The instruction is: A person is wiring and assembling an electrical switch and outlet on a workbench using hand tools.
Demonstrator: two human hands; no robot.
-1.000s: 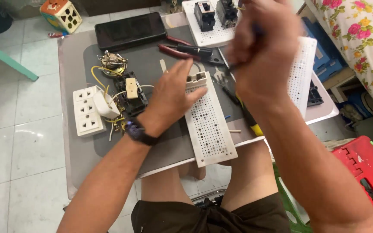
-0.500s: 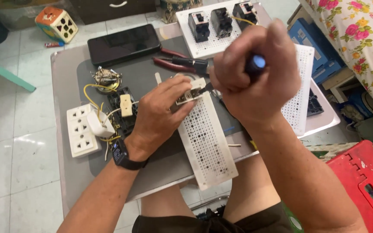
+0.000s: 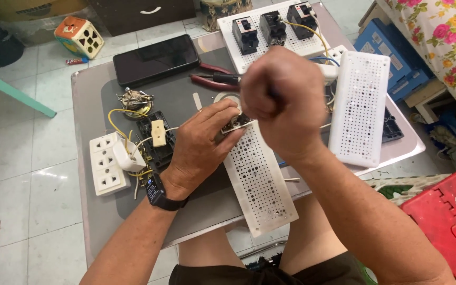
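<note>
My left hand [image 3: 201, 145], with a black watch on its wrist, pins a small metal-framed switch part [image 3: 237, 123] onto the top end of a long white perforated board [image 3: 259, 184] that lies on the grey table [image 3: 88, 95]. My right hand [image 3: 283, 97] is clenched in a fist right above that part. It grips a screwdriver, whose handle is hidden inside the fist. The screwdriver's tip is out of sight behind the hand.
A second perforated board [image 3: 357, 113] lies to the right, and a white panel with three black breakers [image 3: 270, 31] is at the back. Red-handled pliers [image 3: 215, 80], a black phone [image 3: 157, 59], a white triple socket [image 3: 106, 166] and a wired black module [image 3: 154, 137] lie around. A red plastic crate [image 3: 449, 221] stands on the floor.
My right fist has come down and to the left until it sits over the switch part. The screwdriver's blue handle end no longer shows. My left hand stays on the part.
</note>
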